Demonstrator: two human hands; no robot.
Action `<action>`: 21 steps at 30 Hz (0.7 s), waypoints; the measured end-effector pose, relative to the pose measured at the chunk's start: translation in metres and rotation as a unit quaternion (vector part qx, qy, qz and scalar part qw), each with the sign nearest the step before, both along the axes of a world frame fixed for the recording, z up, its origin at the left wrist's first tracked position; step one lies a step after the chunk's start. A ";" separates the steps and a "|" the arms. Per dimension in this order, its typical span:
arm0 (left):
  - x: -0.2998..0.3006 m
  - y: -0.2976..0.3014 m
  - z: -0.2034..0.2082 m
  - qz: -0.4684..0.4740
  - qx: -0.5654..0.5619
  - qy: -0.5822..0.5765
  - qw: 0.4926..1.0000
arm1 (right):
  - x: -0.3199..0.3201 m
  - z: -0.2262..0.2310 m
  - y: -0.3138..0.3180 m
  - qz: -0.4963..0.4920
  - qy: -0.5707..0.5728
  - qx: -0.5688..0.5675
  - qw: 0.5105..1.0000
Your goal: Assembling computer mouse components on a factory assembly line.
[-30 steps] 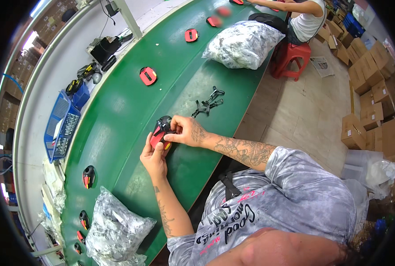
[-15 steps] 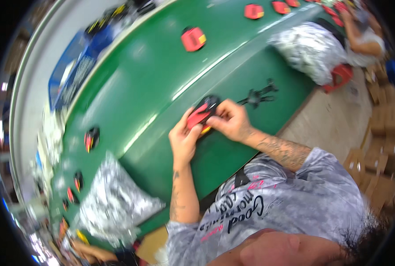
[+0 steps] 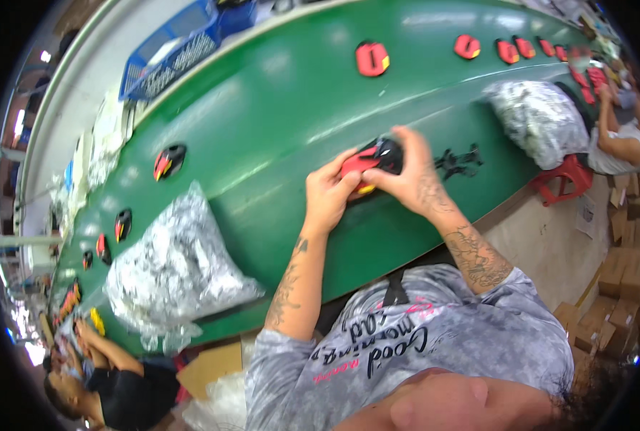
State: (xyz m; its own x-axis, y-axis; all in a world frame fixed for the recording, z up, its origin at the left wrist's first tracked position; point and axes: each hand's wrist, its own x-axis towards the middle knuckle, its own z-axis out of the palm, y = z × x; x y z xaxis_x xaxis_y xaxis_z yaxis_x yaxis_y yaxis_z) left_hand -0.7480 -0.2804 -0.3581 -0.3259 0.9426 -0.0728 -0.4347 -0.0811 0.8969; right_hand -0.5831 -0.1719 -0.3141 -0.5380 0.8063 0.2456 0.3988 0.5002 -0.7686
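Observation:
Above the green work table, both hands have hold of one red-and-black rounded plastic casing point(image 3: 363, 161) with a yellow patch at its near end. My left hand point(image 3: 327, 190) grips the red side, thumb on the near edge and fingers behind. At the black end, my right hand point(image 3: 412, 172) presses its thumb near the front edge while its fingers wrap round the far side. Just right of that hand, several small black forked parts point(image 3: 460, 161) lie on the table in a loose bunch. The casing's underside is hidden.
The green table point(image 3: 277, 208) carries red casings point(image 3: 372, 59) along the far side and red-and-black ones point(image 3: 169, 162) at left. Silvery plastic bags stand left point(image 3: 180, 266) and right point(image 3: 539, 118). Beyond are a blue basket point(image 3: 173, 54), a red stool point(image 3: 564, 179), cartons point(image 3: 621, 269) and co-workers at both ends.
The view has swung, so the table and its things sit elsewhere in the picture. My right hand's fingers have moved from the casing's near side up round its black end. The left keeps its grip.

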 end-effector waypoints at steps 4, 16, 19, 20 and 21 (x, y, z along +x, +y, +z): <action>0.000 -0.007 -0.007 -0.009 0.030 0.020 0.999 | -0.014 -0.026 0.004 0.066 0.078 -0.180 0.978; 0.015 -0.009 0.006 0.106 0.084 0.107 0.985 | -0.016 0.007 0.000 0.095 0.131 -0.121 0.979; 0.017 -0.007 0.014 0.122 0.074 0.095 0.985 | -0.016 0.015 0.009 0.060 0.184 -0.116 0.974; 0.019 -0.006 0.018 0.101 0.088 0.081 0.988 | -0.013 0.019 0.018 0.068 0.218 -0.257 0.939; 0.020 -0.006 0.018 0.086 0.104 0.069 0.989 | -0.014 0.024 0.023 0.078 0.246 -0.391 0.883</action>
